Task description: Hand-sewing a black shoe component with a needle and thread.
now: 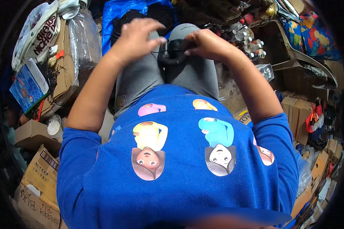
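Note:
On my lap, over the grey trousers (141, 76), rests a black rounded, loop-shaped thing (174, 60); its exact kind is hard to make out. My right hand (208, 45) holds its right side, thumb and fingers closed on it. My left hand (138, 40) hovers over my left knee with fingers spread and nothing in them, its thumb near the left side of the black thing. Beyond my knees, dark black items (132, 18) lie on a blue plastic sheet (107, 28).
At the right are several clear bottles (252, 45) and a curved grey panel (313, 63). Cardboard boxes (38, 135) are piled at the left, below a wrapped package (86, 38) and a blue booklet (28, 86). More cartons (296, 114) line the right side.

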`<state>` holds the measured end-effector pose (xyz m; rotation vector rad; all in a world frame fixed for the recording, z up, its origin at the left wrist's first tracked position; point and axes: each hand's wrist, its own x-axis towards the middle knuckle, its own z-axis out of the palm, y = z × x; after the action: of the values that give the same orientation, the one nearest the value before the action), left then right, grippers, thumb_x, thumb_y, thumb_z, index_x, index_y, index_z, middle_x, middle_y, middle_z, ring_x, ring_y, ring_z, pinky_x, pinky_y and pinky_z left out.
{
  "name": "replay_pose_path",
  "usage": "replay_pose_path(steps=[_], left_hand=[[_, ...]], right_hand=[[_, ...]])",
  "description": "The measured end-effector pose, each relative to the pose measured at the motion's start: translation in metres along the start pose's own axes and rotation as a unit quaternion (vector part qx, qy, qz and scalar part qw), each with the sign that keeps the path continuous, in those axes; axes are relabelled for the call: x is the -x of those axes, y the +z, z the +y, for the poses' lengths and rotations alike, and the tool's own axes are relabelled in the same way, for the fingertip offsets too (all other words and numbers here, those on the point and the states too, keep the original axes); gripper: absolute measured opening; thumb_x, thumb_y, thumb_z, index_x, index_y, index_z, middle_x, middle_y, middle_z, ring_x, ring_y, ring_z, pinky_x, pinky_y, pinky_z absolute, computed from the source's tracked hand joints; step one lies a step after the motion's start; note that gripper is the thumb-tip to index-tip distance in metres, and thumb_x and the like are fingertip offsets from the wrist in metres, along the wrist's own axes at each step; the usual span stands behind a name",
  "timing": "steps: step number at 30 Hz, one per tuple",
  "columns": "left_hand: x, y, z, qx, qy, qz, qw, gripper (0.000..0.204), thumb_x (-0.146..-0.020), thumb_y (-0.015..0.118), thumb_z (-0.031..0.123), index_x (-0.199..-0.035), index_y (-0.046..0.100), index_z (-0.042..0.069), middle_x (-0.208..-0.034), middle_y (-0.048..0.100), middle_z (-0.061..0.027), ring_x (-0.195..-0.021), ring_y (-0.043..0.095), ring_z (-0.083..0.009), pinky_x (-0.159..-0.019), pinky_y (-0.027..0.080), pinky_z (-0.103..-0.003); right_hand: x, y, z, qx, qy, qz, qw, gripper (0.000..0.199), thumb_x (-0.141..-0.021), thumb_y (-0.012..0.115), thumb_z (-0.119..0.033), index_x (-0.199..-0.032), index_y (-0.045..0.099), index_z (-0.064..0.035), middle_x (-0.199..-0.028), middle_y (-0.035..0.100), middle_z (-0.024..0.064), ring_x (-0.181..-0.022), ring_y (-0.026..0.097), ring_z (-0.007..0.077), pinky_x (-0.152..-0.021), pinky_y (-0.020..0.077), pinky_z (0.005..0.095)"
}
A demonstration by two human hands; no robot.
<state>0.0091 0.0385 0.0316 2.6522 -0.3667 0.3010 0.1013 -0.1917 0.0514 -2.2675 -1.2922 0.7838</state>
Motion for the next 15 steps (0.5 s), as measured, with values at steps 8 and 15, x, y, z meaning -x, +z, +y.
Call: replay_pose_path(steps=[8, 15], left_hand=[[0.027, -0.011, -0.02, -0.001, -0.031, -0.018, 0.999, 0.02, -0.077, 0.06, 0.014, -0.096, 0.067, 0.014, -0.079, 0.065, -0.0118, -0.079, 0.063, -0.0247, -0.077, 0.047, -0.036], [0.006, -0.004, -0.007, 0.646, -0.142, 0.113, 0.741, 0.029, -0.094, 0.046, 0.026, -0.093, 0.064, 0.004, -0.094, 0.066, -0.0115, -0.09, 0.062, -0.0222, -0.085, 0.046, -0.035]], right_hand=[[0.067, -0.021, 0.044, -0.384, 0.105, 0.013, 0.917, 0.027, -0.086, 0.058, -0.031, -0.079, 0.058, -0.0042, -0.071, 0.048, -0.0021, -0.067, 0.047, 0.0092, -0.069, 0.0411, 0.0231], [0.177, -0.041, 0.081, -0.654, -0.041, 0.273, 0.705, 0.026, -0.086, 0.061, -0.027, -0.105, 0.06, -0.0092, -0.084, 0.054, -0.0004, -0.08, 0.048, 0.0126, -0.09, 0.037, 0.0331]])
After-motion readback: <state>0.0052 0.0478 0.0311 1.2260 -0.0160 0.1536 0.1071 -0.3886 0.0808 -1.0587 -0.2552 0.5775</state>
